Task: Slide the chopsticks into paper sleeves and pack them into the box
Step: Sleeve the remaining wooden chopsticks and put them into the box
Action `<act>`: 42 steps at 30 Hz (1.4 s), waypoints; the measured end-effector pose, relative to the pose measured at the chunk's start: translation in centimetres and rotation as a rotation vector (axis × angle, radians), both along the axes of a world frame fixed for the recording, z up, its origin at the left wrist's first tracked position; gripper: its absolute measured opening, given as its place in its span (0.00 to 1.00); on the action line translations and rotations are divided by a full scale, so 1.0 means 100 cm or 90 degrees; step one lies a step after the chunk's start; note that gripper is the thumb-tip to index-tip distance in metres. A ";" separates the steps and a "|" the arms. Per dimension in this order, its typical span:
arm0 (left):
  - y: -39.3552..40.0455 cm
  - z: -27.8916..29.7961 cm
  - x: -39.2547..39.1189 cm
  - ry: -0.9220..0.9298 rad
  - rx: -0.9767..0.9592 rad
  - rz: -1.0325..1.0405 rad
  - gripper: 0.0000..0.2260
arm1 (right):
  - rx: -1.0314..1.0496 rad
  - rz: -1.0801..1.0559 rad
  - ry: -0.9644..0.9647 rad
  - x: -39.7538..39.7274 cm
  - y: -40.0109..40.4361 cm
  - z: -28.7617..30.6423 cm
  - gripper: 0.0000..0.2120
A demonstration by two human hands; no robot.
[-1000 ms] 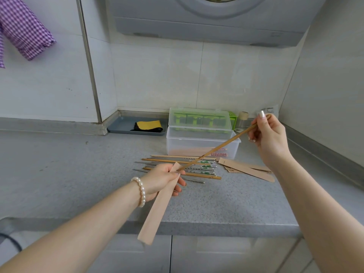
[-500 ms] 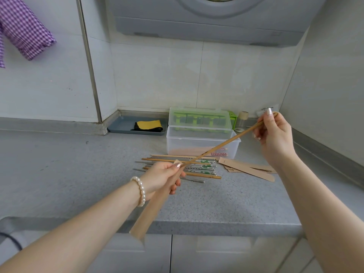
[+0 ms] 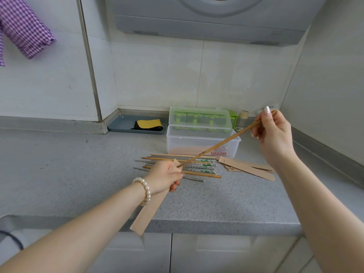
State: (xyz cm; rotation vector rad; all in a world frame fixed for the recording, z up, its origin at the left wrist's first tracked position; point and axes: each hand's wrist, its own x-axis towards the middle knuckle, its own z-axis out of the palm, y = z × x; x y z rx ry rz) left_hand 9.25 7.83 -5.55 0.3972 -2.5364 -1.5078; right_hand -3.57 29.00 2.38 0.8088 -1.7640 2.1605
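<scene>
Your right hand [image 3: 272, 133] pinches the chopstick [image 3: 226, 140] at upper right, its long line slanting down-left into the paper sleeve [image 3: 149, 209] your left hand [image 3: 164, 177] grips.

The left hand [image 3: 164, 177] covered the upper part of the long tan paper sleeve [image 3: 147, 212], so the thin wooden chopstick's [image 3: 220, 143] tip was perhaps inside its mouth. The purple checked cloth [image 3: 23, 28] was cut off at the left edge.
</scene>
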 end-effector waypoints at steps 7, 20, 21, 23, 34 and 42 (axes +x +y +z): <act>-0.001 0.000 0.000 -0.011 -0.026 -0.036 0.06 | 0.003 -0.003 -0.010 -0.002 0.000 0.000 0.15; 0.002 0.000 0.003 -0.054 -0.129 -0.157 0.07 | 0.044 0.009 -0.120 -0.015 0.005 -0.007 0.15; 0.003 0.001 0.003 -0.057 -0.135 -0.165 0.09 | 0.051 0.003 -0.130 -0.016 0.005 -0.007 0.15; 0.006 0.002 0.004 -0.063 -0.120 -0.177 0.12 | 0.062 -0.005 -0.155 -0.019 0.004 -0.008 0.15; 0.012 0.013 0.006 -0.077 0.090 -0.180 0.16 | 0.242 0.070 -0.297 -0.032 -0.013 -0.026 0.14; 0.005 0.011 0.009 -0.102 0.121 -0.161 0.16 | 0.378 0.222 -0.321 -0.004 -0.042 -0.050 0.16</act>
